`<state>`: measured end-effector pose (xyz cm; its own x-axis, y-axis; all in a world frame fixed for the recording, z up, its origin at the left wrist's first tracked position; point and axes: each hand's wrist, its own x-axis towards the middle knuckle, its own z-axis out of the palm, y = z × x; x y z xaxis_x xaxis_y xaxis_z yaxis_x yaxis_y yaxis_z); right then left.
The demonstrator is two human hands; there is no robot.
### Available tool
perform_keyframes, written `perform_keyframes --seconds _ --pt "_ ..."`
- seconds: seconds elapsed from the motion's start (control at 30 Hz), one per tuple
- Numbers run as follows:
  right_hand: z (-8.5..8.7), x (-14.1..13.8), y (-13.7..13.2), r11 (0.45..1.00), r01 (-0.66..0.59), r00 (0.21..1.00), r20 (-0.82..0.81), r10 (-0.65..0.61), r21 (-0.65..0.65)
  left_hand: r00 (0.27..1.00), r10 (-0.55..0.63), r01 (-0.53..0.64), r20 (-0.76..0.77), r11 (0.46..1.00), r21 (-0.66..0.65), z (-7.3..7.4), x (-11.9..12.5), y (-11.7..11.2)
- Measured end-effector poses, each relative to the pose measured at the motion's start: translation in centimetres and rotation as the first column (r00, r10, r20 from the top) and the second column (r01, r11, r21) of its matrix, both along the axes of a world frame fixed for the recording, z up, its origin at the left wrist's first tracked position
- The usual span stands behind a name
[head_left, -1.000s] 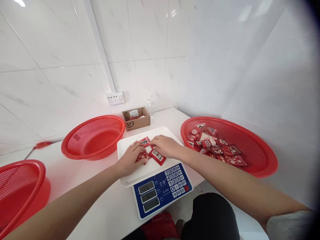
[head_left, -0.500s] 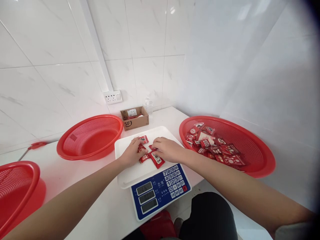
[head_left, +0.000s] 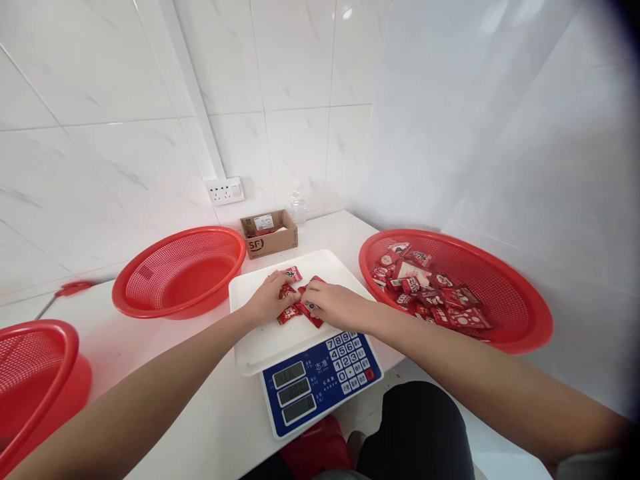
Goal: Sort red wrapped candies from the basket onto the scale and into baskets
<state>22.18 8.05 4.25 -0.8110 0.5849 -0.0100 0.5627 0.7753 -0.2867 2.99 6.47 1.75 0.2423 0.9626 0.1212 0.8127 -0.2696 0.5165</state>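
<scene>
Left hand (head_left: 267,301) and right hand (head_left: 331,300), grips unclear, touch a few flat red packets (head_left: 289,315); a round red plastic basket (head_left: 505,293) holds more.

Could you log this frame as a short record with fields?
Left hand: touching red packets on the white tray
Right hand: touching another red packet there
Scale: under the tray, blue keypad panel
Basket on the right: red, holding many packets
Baskets on the left: two, red
Box: open cardboard, behind the tray
</scene>
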Motion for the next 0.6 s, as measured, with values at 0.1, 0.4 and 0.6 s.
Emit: perform_keyframes --seconds 0.1,0.4,0.6 --pt "-0.1 0.3 0.5 1.000 0.010 0.999 -0.042 -0.010 0.013 0.999 -0.038 0.038 -0.008 0.999 -0.003 0.3 -0.2 -0.5" --pt "-0.9 1.0 2.3 0.995 0.086 0.992 -0.099 -0.080 0.053 0.959 -0.175 0.199 -0.223 0.976 0.091 0.3 -1.6 -2.9" --pt "-1.1 0.6 2.0 0.997 0.058 0.994 -0.092 -0.053 0.050 0.937 -0.216 0.253 -0.273 0.962 0.108 0.6 -1.6 -4.1"
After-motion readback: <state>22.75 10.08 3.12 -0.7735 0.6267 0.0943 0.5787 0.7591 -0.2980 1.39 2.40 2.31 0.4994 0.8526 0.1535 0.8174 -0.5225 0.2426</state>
